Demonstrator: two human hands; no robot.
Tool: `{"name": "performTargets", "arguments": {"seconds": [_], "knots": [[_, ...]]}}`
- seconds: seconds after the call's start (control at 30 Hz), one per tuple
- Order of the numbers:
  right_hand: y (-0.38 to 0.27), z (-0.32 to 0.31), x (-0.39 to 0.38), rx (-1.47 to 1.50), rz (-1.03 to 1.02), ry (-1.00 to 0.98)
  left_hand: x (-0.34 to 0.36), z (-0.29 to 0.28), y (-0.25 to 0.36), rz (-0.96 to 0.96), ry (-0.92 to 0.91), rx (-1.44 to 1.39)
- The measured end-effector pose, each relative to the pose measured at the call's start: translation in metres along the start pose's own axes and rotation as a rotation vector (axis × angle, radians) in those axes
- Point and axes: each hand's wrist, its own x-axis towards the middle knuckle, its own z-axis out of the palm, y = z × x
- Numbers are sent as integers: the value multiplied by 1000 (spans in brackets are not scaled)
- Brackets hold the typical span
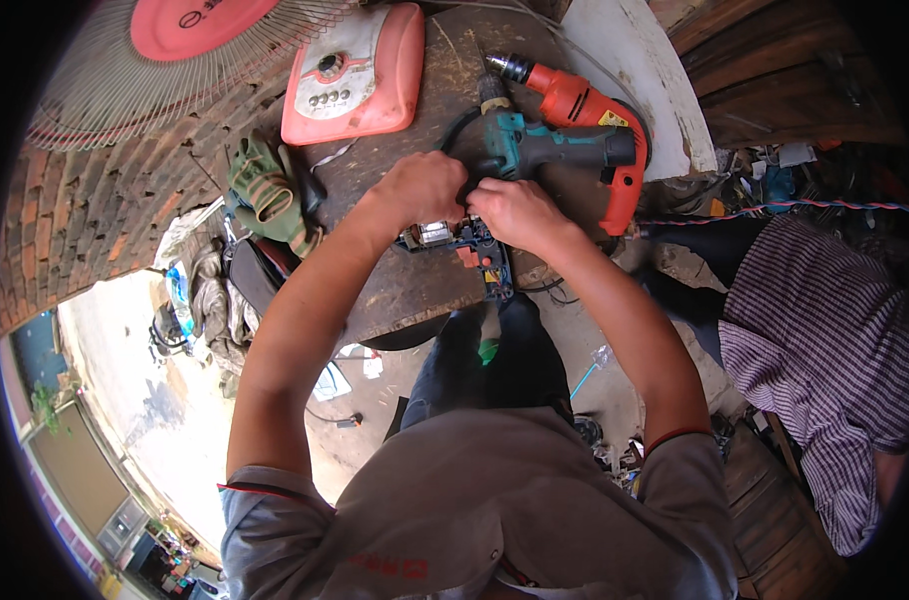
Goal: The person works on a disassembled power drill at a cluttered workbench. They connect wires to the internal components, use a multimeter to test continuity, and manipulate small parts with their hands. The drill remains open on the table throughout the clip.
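Opened dark device (493, 268), with a silvery part and orange-red pieces showing, lies on our wooden desk (380, 285), its lower end close to the near edge. In the head view, our left hand (430, 188) and right hand (515, 212) are close together over its far end, fingers curled inward. We cannot tell what the fingertips pinch, as the hands themselves cover them.

Just beyond our hands we have a teal-and-black drill (510, 146), its chuck pointing at the desk's far edge. Toward the right edge lies an orange-red drill (573, 102), with its handle bent toward us. At the far left corner we see a pink-and-white fan base (399, 75), and at the left edge a green striped cloth item (255, 180). Off the right edge, near us, is a person in a checked shirt (825, 330).
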Motion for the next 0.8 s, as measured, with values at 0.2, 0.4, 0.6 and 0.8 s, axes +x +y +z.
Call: {"name": "performTargets", "arguments": {"seconds": [0.2,0.4,0.6,0.8], "knots": [[4,-1,4,-82,-67,-29,-1,1,0,-12,17,19],[5,-1,4,-113,-104,-36,-1,-8,9,-60,-60,28],[2,2,4,-146,-85,-4,-3,1,7,-30,41,52],[-5,-6,16,-126,-29,-80,-2,17,-23,-2,86,-224]]}}
